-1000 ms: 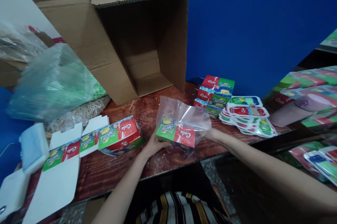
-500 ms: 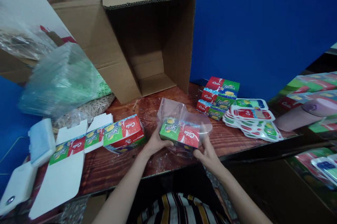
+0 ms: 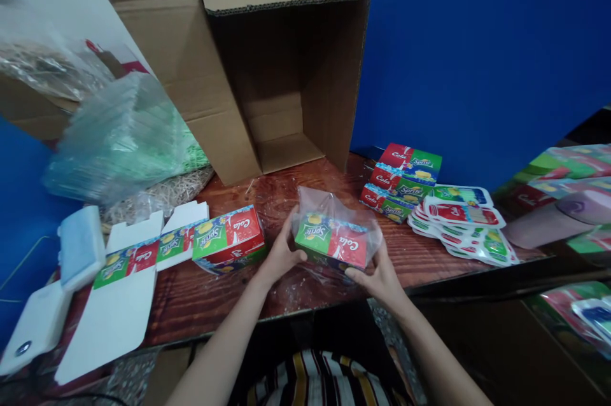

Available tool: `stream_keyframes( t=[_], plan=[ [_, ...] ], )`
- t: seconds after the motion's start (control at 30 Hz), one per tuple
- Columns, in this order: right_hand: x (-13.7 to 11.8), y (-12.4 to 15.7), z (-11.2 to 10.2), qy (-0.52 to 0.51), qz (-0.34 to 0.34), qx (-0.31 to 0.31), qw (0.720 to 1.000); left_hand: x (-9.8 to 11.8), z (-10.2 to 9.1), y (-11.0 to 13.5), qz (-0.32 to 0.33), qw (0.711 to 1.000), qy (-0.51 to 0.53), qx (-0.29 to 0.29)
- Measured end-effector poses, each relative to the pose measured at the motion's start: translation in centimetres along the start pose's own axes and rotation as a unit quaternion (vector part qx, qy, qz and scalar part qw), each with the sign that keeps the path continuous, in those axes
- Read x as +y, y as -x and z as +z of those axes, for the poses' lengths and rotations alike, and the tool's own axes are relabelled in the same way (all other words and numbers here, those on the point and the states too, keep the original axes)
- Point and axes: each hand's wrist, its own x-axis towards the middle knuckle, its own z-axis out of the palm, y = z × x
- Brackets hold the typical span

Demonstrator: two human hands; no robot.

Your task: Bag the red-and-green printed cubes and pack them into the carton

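Observation:
A small green and red Sprite and Cola box [image 3: 334, 242] lies inside a clear plastic bag [image 3: 321, 201] at the front of the wooden table. My left hand [image 3: 282, 254] grips its left end, thumb in front. Around the right end curls my right hand [image 3: 379, 273], its thumb on the lower front edge; some of its fingers are hidden behind the film. Just left of my left hand sits another assembled Sprite and Cola box [image 3: 229, 240]. Beside that lies an unfolded printed carton [image 3: 121, 304], mostly white side up.
A large open cardboard box [image 3: 286, 75] stands at the back. Several small boxes [image 3: 403, 180] are stacked right of it, near a pile of blister packs [image 3: 463, 221] and a pinkish bottle [image 3: 554, 221]. Plastic packaging [image 3: 119, 139] and a white-blue object [image 3: 81, 247] occupy the left.
The view has shifted slightly, so the surroundings appear a little further right. My right hand has closed in around the bag's right side, and the film there is drawn nearer the box.

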Motion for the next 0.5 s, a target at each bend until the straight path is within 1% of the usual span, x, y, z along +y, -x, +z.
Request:
stream_keyframes(
  t=[0.07, 0.13, 0.2, 0.27, 0.3, 0.37, 0.43, 0.5],
  plan=[
    [0.4, -0.2, 0.7, 0.01, 0.008, -0.009, 1.0, -0.7, 0.6, 0.0, -0.04, 0.999, -0.001, 0.01],
    [1.4, -0.2, 1.2, 0.028, 0.025, -0.017, 0.999, -1.7, 1.0, 0.1, -0.072, 0.997, 0.006, 0.019],
    [2.2, -0.3, 1.5, 0.034, 0.036, -0.022, 0.999, -2.4, 1.3, 0.2, -0.077, 0.997, 0.015, 0.027],
    [2.2, -0.5, 1.5, 0.034, 0.046, -0.031, 0.998, -2.4, 1.5, 0.0, -0.071, 0.997, 0.01, 0.037],
    [1.8, -0.7, 1.4, 0.029, 0.052, -0.036, 0.998, -2.1, 1.6, -0.2, -0.071, 0.996, 0.004, 0.045],
    [0.3, -1.2, 1.0, 0.007, 0.073, -0.037, 0.997, -0.7, 2.2, -0.6, -0.088, 0.993, -0.006, 0.073],
    [-1.5, -1.6, 0.2, -0.021, 0.113, -0.04, 0.993, 1.2, 3.0, -0.7, -0.139, 0.984, 0.015, 0.106],
    [-3.0, -1.5, -0.8, -0.032, 0.149, -0.065, 0.986, 3.2, 3.8, 0.0, -0.21, 0.967, 0.074, 0.12]
  ],
)
